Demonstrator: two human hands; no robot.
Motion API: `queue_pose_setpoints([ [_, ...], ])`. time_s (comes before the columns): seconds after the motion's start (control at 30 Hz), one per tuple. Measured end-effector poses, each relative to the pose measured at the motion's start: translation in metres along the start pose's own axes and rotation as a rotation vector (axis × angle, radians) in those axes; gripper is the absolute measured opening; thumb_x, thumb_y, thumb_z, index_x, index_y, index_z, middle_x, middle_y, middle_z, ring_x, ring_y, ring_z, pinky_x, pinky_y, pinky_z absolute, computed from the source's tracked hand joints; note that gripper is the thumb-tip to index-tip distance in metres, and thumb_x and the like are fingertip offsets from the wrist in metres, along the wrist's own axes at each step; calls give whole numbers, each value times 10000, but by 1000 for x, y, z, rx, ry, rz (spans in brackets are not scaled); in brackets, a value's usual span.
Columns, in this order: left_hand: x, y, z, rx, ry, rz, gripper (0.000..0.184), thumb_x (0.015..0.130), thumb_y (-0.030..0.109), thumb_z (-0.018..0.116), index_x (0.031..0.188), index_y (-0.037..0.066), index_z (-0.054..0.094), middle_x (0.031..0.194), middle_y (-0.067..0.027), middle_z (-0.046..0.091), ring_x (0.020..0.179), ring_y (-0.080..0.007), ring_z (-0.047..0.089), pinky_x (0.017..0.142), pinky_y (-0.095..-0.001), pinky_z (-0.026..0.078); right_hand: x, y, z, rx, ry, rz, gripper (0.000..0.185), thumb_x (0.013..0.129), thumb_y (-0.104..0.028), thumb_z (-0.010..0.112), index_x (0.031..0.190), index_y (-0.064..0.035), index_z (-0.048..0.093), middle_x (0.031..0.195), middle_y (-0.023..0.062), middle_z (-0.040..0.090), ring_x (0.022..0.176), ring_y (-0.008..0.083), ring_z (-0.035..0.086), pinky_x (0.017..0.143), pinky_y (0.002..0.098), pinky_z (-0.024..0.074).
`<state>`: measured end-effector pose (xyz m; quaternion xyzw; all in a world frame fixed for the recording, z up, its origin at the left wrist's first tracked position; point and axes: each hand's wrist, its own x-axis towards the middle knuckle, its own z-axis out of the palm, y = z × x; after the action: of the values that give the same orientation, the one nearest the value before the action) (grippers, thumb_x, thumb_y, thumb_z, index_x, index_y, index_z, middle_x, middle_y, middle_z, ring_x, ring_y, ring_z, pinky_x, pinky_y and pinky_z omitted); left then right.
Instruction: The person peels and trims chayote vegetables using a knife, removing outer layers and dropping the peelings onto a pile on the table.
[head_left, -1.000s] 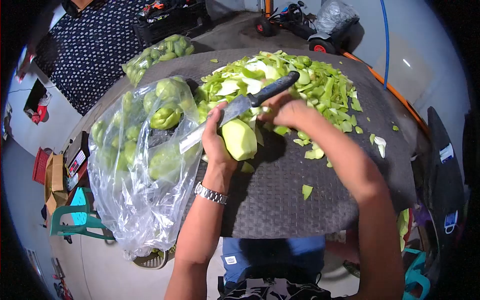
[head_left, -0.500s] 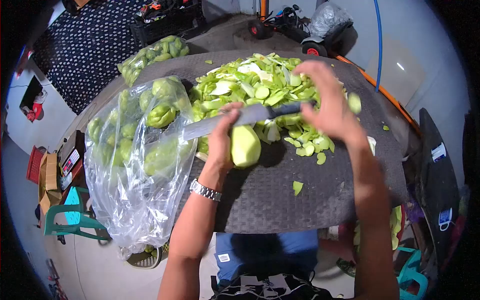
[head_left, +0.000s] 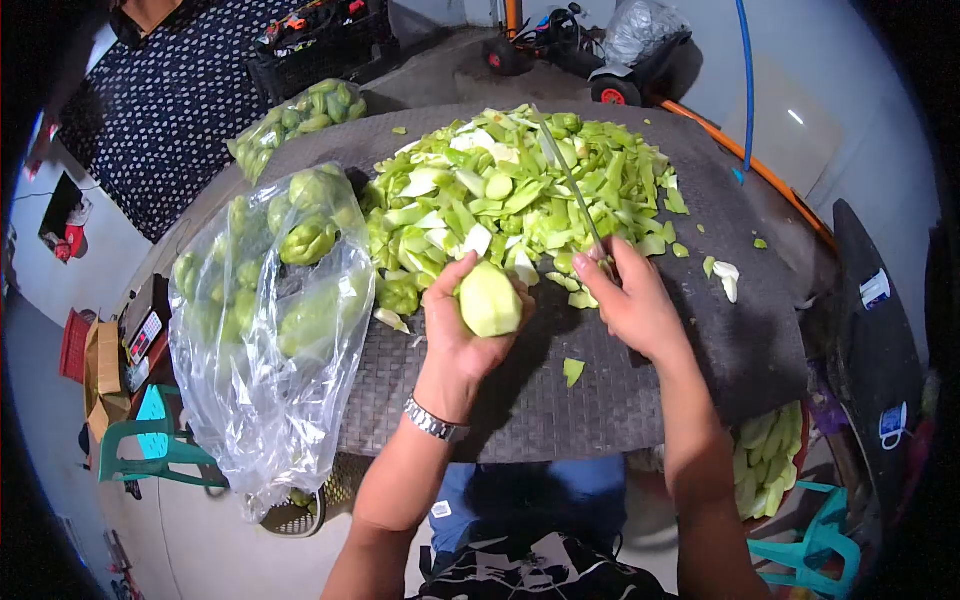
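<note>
My left hand (head_left: 450, 338) is wrapped around a peeled, pale green chayote (head_left: 490, 300) above the near part of the table. In my right hand (head_left: 640, 308) is a knife (head_left: 568, 178), gripped at its handle, which the fingers mostly hide. Its thin blade points up and away, edge-on to me, in front of a large heap of green peelings (head_left: 480, 195). Knife and chayote are apart. Left of my left hand lies a clear plastic bag (head_left: 265, 390) holding several unpeeled chayotes (head_left: 308, 240).
The dark woven table (head_left: 620, 395) carries scattered scraps, including a white piece (head_left: 727, 280). Another bag of chayotes (head_left: 315, 108) sits at the far left edge. Below the right edge stands a container of pale green pieces (head_left: 768, 455), near a teal chair (head_left: 815, 545).
The knife, earlier lying across my left hand with my right hand loosely spread by its handle, is now gripped with its blade raised. A blurred falling piece near my right hand is gone.
</note>
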<state>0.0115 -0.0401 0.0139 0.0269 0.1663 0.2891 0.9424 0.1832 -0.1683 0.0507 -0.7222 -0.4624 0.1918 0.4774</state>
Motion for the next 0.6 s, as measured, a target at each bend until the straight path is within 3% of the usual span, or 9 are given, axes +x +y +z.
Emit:
queue_pose_setpoints([
  [0.03,-3,-4,-2,-17,-34,-42,307,956,282,703,1081,20,603,945,-132,640,907,-267,644,782,-402,581,-11,-3,1,33,1,64,450,1004,-420,667,1091,17,611,1017,234,700,961,377,682,852,455,511],
  [0.17,-15,-30,-8,16,-7,62,405,973,417,702,1082,39,609,867,-97,651,825,-260,641,828,-426,561,-72,-21,9,150,-91,254,489,1057,-490,575,1125,-6,610,899,134,674,743,227,653,707,380,510],
  [0.23,-21,-41,-8,90,71,161,435,984,467,682,1071,46,616,851,-87,655,805,-259,645,836,-429,557,-103,-29,17,310,-152,318,493,1081,-495,525,1227,-27,580,803,57,612,671,128,581,627,322,483],
  [0.27,-25,-44,-9,51,35,111,432,993,471,667,1062,47,619,856,-89,657,805,-260,649,839,-426,557,-118,-31,22,378,-167,324,496,1093,-490,500,1287,-36,557,760,24,573,658,87,545,597,294,464],
  [0.33,-36,-52,-12,-27,-32,7,431,1011,480,637,1044,50,626,866,-93,662,805,-261,656,845,-421,558,-143,-32,35,403,-181,291,513,1116,-457,444,1402,-33,483,717,13,553,610,98,539,552,283,443],
  [0.47,-55,-65,-9,61,-78,167,461,1004,501,637,1005,41,619,865,-105,664,799,-269,657,889,-443,550,-167,-26,41,497,-226,227,538,1124,-448,413,1475,-40,422,714,18,554,594,100,531,543,280,437],
  [0.6,-57,-69,-22,88,-54,235,334,1013,387,628,968,56,611,855,-115,662,802,-289,664,915,-464,550,-177,-30,44,518,-255,161,553,1126,-452,398,1490,-36,408,702,15,554,589,101,529,542,279,439],
])
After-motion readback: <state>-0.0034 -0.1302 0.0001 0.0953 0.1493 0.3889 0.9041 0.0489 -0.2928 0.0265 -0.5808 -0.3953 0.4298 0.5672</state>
